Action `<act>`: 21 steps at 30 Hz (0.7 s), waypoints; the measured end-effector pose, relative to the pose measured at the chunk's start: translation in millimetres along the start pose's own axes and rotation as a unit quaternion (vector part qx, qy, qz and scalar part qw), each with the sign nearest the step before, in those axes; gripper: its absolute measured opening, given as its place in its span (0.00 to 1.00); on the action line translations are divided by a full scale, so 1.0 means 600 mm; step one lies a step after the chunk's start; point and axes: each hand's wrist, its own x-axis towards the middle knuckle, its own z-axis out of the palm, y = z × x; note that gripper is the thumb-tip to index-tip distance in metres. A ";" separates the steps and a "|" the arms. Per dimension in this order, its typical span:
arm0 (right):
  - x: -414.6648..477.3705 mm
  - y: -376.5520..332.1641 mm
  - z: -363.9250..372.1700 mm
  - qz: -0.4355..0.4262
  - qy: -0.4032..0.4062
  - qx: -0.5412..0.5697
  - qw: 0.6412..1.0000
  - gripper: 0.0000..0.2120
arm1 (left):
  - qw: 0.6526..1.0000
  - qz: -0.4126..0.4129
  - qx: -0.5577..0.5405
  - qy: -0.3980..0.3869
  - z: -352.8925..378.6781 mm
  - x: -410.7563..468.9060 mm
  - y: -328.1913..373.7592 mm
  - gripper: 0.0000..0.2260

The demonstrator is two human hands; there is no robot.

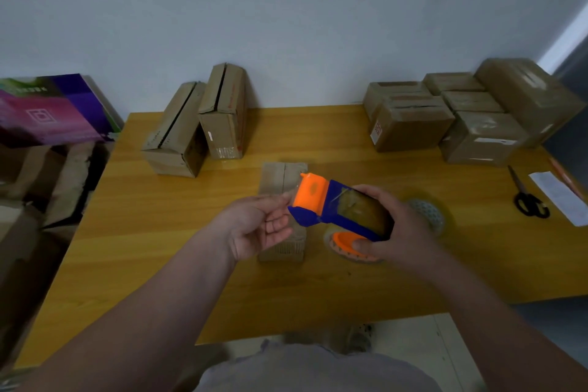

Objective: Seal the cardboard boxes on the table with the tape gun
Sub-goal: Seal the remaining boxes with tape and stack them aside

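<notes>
Head view: R hand [397, 226] grips blue-orange tape gun [337, 207] over table [159, 248] centre, L hand [254, 226] has fingertips at gun's orange nose, can't tell if pinching clear tape, and both hide middle of small cardboard box [283, 178] beneath.

On the yellow wooden bench [159, 248], two brown cardboard boxes [222, 111] stand back left, a brown cardboard box cluster [410, 124] back right, black scissors [528, 200] before it.
</notes>
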 end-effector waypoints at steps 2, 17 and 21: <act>0.003 -0.002 0.000 0.000 -0.004 -0.003 1.000 0.36 | 1.000 0.021 0.007 0.012 0.000 -0.002 0.002 0.08; 0.027 -0.025 -0.024 -0.028 -0.111 -0.153 0.982 0.42 | 0.957 0.171 0.194 0.135 -0.018 -0.001 -0.011 0.08; 0.016 -0.012 -0.055 -0.038 -0.103 -0.210 0.971 0.40 | 0.941 0.172 0.190 0.220 -0.066 -0.005 -0.010 0.08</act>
